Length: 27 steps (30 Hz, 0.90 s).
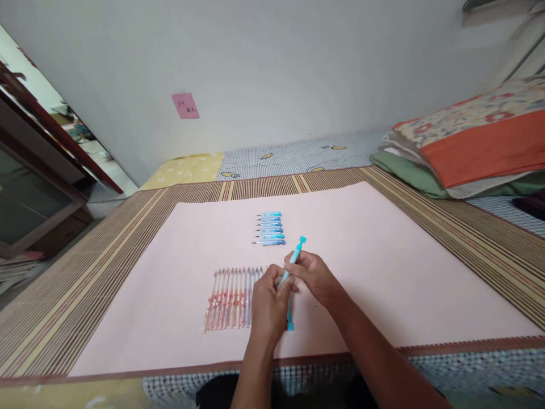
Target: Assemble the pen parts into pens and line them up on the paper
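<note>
A light-blue pen (pixel 294 253) with a turquoise end slants up between my two hands. My left hand (pixel 272 295) is closed around its lower part, hiding that end. My right hand (pixel 313 275) pinches the barrel higher up, just below the turquoise end. Beneath my hands another turquoise-ended pen (pixel 290 318) lies on the pink sheet, its upper part hidden. Left of my left hand, several pale pens (pixel 230 298) with pinkish patterned barrels lie side by side. Farther away is a stack of several blue pens (pixel 270 229), laid flat with dark tips to the left.
The pink sheet (pixel 140 295) covers a striped mat (pixel 76 284). Folded bedding (pixel 481 142) is piled at the right. A pink note (pixel 185 106) is stuck on the wall behind. An opening with a reddish frame stands at the left.
</note>
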Each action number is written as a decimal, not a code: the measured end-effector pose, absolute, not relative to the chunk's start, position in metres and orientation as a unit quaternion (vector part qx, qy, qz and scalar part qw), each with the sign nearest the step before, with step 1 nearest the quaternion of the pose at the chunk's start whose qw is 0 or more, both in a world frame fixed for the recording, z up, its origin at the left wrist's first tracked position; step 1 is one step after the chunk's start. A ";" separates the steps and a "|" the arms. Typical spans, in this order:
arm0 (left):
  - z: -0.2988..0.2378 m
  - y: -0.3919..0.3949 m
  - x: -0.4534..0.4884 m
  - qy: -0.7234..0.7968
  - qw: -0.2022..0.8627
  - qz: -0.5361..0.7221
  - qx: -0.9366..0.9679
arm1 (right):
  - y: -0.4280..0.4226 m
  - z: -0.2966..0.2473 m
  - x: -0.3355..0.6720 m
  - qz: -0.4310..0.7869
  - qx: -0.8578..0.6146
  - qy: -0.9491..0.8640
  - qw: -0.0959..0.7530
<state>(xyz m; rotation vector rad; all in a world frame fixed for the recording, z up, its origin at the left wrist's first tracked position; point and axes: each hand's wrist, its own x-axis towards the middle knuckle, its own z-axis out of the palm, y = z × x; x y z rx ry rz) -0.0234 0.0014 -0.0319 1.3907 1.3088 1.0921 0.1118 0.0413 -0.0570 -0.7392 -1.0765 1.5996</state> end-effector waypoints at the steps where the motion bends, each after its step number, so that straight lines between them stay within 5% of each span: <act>1: -0.033 0.001 -0.023 0.543 0.417 0.447 0.576 | 0.041 -0.056 0.109 0.660 -0.320 -0.439 0.519; 6: -0.036 -0.001 -0.018 0.568 0.363 0.451 0.585 | 0.039 -0.053 0.100 0.642 -0.342 -0.415 0.546; 14: -0.029 0.004 -0.016 0.452 0.614 0.452 0.463 | 0.041 -0.051 0.119 0.679 -0.277 -0.439 0.518; 20: -0.033 0.004 -0.021 0.412 0.669 0.429 0.446 | 0.042 -0.051 0.125 0.717 -0.255 -0.449 0.468; 23: -0.035 0.003 -0.020 0.459 0.616 0.434 0.470 | 0.041 -0.053 0.117 0.704 -0.258 -0.440 0.494; 27: -0.036 0.001 -0.017 0.555 0.414 0.472 0.546 | 0.041 -0.052 0.109 0.688 -0.289 -0.413 0.521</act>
